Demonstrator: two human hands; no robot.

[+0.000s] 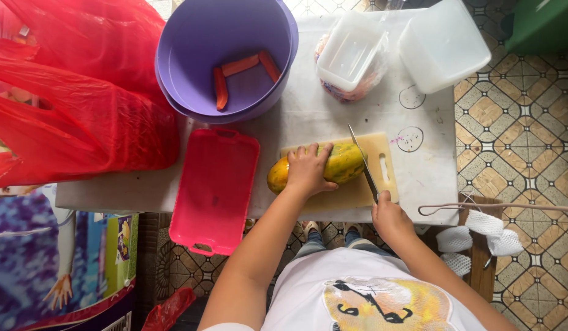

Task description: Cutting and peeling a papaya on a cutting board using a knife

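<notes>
Papaya (336, 167), yellow-green, lies lengthwise on a pale wooden cutting board (385, 153) at the near edge of a white table (308, 110). Left hand (307, 168) rests palm-down over the fruit's middle, fingers spread and curled onto its top, pressing it to the board. Right hand (388, 217) is closed around a knife (362, 160) handle at about 5 o'clock from the fruit; the blade runs up toward 12 o'clock and sits against the papaya's right end. How deep the edge is in the skin cannot be told.

Table surface is white, scuffed, with two dark ring marks at 2 o'clock from the board. Pink rectangular tray (215, 190) lies just beside the board at 9 o'clock, overhanging the near table edge. Purple tub (192, 55) sits at 11 o'clock, holding three orange-red strips (241, 66). Clear plastic bag with a white box (351, 52) on it is at 12 o'clock; a second white container (443, 43) at 1 o'clock, on the table corner. Red plastic bags (75, 110) pile up over the table's left side, at 10 o'clock.

Floor (523, 122) is patterned tile, tan and dark geometric, visible to the right and under the table. Wire hanger (498, 207) and white mesh sleeves (480, 233) lie on a wooden stool at 4 o'clock. Green object (541, 24) is at the top right corner.
</notes>
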